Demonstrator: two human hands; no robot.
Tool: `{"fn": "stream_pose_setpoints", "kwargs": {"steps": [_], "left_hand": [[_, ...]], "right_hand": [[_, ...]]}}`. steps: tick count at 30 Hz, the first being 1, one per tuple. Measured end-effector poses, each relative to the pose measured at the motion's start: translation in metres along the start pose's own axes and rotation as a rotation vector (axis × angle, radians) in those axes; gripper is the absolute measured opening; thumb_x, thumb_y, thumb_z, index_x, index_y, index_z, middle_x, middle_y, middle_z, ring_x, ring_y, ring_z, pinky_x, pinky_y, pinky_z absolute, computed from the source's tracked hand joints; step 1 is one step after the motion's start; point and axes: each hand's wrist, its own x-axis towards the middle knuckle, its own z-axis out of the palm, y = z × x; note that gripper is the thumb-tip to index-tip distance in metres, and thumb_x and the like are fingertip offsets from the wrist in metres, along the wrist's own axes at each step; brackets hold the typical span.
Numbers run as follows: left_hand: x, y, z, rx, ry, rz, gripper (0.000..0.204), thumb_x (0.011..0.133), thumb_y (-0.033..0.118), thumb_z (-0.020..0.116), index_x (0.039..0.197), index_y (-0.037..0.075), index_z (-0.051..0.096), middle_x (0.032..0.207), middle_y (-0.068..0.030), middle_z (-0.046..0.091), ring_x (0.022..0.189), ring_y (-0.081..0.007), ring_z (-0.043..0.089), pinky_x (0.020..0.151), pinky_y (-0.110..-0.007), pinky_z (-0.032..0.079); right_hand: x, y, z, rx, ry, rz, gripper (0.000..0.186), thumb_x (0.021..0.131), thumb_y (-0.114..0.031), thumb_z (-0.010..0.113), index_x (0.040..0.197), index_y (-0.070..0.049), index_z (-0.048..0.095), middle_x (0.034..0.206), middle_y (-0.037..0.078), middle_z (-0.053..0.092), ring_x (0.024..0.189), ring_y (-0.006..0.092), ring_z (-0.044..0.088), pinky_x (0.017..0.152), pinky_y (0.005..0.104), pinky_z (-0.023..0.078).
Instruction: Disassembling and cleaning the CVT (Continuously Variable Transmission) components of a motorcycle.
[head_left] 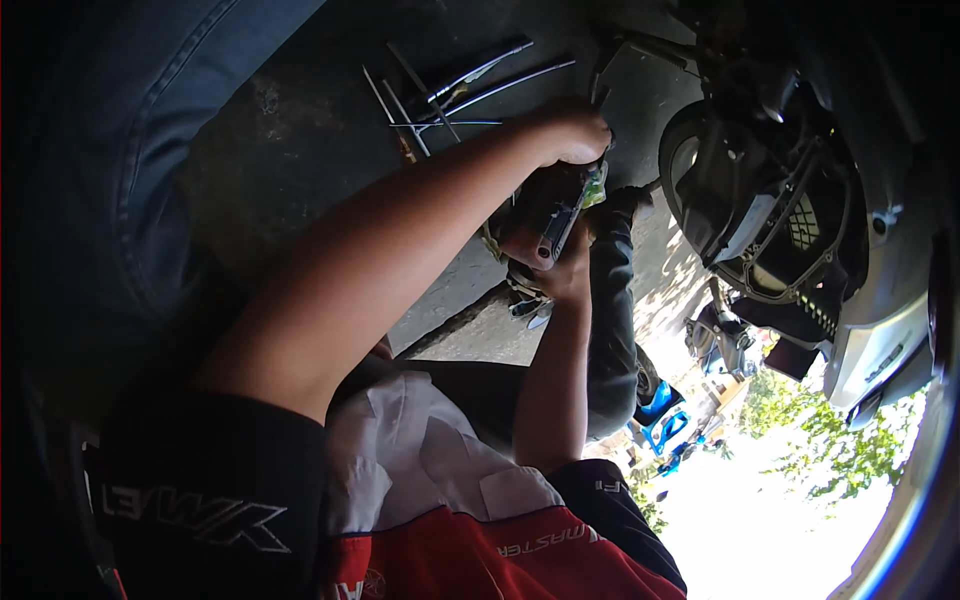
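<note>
Black power tool [548, 215] sits mid-scene, clamped in both hands: left hand [570, 130] gripping the far end, right hand [560, 270] cupping underneath. I'd say keep it steady, away from the scooter [800, 200] on the right.

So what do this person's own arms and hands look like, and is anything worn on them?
Both forearms are bare, and both the left hand and the right hand are gloveless. Short black sleeves with white lettering end above the elbows, on a red, black and white jersey. No watch or rings are visible.

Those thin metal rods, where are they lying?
The metal rods lie on the dark ground at the top centre of the head view, just beyond the left hand, left of the motorcycle.
</note>
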Motion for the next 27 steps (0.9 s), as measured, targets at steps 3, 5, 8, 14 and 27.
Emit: {"fn": "stream_pose_setpoints", "kwargs": {"steps": [3, 5, 8, 14, 27], "left_hand": [[-0.001, 0.036, -0.02, 0.375, 0.048, 0.24, 0.046, 0.104, 0.033, 0.041, 0.101, -0.001, 0.071, 0.106, -0.0219, 0.069, 0.101, -0.0358, 0.065, 0.09, -0.043, 0.05], [0.026, 0.05, -0.022, 0.491, 0.057, 0.413, 0.049, 0.104, 0.034, 0.037, 0.1, -0.001, 0.071, 0.109, -0.0205, 0.068, 0.105, -0.0364, 0.064, 0.092, -0.045, 0.051], [0.048, 0.081, -0.033, 0.757, 0.034, 0.639, 0.045, 0.104, 0.031, 0.038, 0.104, 0.0, 0.07, 0.11, -0.0183, 0.069, 0.105, -0.0362, 0.064, 0.094, -0.045, 0.051], [0.091, 0.11, -0.029, 0.469, 0.061, 0.518, 0.045, 0.101, 0.027, 0.045, 0.141, 0.008, 0.05, 0.125, -0.0168, 0.065, 0.114, -0.0326, 0.063, 0.095, -0.048, 0.051], [0.195, 0.118, -0.001, 0.497, 0.154, 0.563, 0.036, 0.101, 0.024, 0.041, 0.123, 0.004, 0.061, 0.111, -0.0154, 0.069, 0.106, -0.0289, 0.066, 0.092, -0.044, 0.053]], "right_hand": [[0.028, -0.017, -0.004, -0.171, 0.094, -0.052, 0.071, 0.07, -0.031, 0.089, 0.122, 0.003, 0.052, 0.11, 0.011, 0.067, 0.098, 0.0184, 0.066, 0.086, 0.0341, 0.054], [0.049, -0.015, -0.009, -0.267, 0.308, -0.143, 0.07, 0.072, -0.034, 0.087, 0.119, 0.004, 0.053, 0.106, 0.011, 0.067, 0.094, 0.021, 0.066, 0.085, 0.0349, 0.052], [0.074, -0.032, -0.03, -0.484, 0.339, -0.243, 0.043, 0.078, -0.022, 0.078, 0.108, 0.002, 0.059, 0.097, 0.011, 0.068, 0.09, 0.0211, 0.067, 0.082, 0.0352, 0.052], [0.103, -0.058, -0.048, -0.435, 0.456, -0.142, 0.079, 0.072, -0.049, 0.083, 0.124, 0.003, 0.054, 0.107, 0.011, 0.069, 0.098, 0.0224, 0.066, 0.087, 0.0367, 0.051], [0.122, -0.045, -0.029, -0.189, 0.495, -0.3, 0.053, 0.078, -0.036, 0.081, 0.11, 0.001, 0.063, 0.102, 0.006, 0.068, 0.092, 0.0153, 0.062, 0.084, 0.0326, 0.05]]}}
